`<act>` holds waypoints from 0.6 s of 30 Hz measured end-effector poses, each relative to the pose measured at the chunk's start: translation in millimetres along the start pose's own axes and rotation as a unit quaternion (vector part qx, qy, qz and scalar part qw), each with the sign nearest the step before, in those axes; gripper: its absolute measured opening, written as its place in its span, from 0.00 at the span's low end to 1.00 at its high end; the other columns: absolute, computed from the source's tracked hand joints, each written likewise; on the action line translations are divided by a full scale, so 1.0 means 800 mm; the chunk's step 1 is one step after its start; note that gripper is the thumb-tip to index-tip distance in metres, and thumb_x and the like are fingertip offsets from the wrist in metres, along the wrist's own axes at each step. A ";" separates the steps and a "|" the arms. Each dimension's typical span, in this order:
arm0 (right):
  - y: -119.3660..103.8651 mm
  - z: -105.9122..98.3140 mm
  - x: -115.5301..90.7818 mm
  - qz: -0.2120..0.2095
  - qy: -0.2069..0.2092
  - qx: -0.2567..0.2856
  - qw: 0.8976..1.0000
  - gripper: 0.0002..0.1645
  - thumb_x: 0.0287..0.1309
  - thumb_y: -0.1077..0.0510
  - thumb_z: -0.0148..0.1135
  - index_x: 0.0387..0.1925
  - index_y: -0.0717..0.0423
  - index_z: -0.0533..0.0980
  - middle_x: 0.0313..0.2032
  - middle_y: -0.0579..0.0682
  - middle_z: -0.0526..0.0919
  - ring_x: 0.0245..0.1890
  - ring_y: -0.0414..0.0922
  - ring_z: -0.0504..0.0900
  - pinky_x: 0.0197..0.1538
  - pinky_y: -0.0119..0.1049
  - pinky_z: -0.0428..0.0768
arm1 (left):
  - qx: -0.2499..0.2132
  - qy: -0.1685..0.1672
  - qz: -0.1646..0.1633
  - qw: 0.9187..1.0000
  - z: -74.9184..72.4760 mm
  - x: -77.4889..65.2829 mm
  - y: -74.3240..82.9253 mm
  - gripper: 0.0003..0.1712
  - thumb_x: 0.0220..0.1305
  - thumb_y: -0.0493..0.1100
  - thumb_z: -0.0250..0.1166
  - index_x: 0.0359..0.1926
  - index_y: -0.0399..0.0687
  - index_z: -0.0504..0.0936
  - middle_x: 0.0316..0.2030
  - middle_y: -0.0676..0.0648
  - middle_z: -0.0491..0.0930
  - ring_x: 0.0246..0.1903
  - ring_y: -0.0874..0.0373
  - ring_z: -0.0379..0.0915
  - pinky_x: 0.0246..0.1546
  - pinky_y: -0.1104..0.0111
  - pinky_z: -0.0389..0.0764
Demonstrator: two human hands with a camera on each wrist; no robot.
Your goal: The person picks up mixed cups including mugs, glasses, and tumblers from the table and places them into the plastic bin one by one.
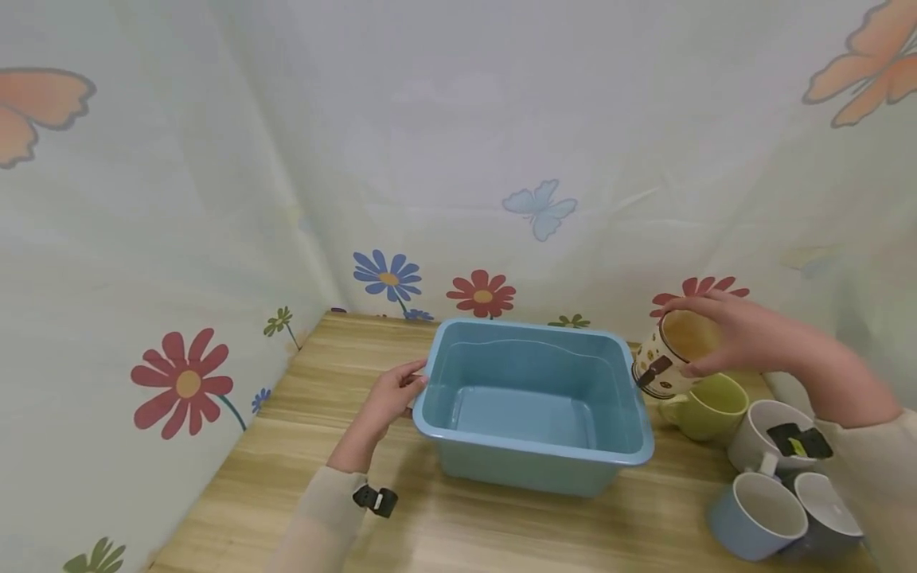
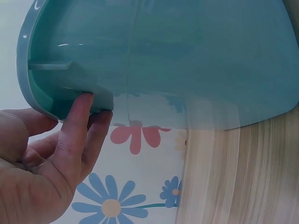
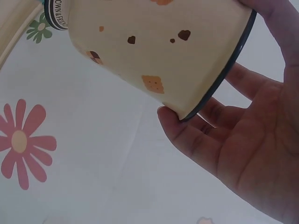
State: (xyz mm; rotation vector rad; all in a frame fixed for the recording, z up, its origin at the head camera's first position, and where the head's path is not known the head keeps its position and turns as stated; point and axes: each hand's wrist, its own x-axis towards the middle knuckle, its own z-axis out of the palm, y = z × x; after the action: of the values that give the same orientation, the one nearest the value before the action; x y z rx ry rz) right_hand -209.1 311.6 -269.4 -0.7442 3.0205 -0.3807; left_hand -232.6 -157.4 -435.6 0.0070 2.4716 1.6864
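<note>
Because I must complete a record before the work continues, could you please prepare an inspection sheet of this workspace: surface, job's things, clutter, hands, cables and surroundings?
Surface: wood-patterned table.
Job's things: blue basin, upright; patterned mug, tilted, at the basin's right end.
Clutter: green mug, pale mug, blue mug and grey mug, grouped right of the basin in the head view.
Hands: left hand grips the basin's left rim; right hand holds the patterned mug by its rim.
Cables: nothing seen.
Surroundings: pale backdrop printed with flowers and butterflies.
</note>
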 end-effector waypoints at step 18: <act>-0.035 0.019 0.049 0.003 -0.014 0.044 0.999 0.48 0.45 0.44 0.81 0.67 0.53 0.73 0.66 0.66 0.74 0.65 0.65 0.70 0.58 0.67 0.80 | -0.016 -0.002 0.002 1.000 0.000 0.000 -0.001 0.27 0.77 0.40 0.56 0.73 0.40 0.69 0.59 0.30 0.80 0.49 0.45 0.83 0.35 0.61 0.90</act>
State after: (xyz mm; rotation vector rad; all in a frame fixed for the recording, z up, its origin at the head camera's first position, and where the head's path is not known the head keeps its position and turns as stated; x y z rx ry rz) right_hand -230.4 266.0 -275.8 -0.7281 2.9578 -0.4960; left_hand -232.2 -157.7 -436.3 0.0116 2.4427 1.7252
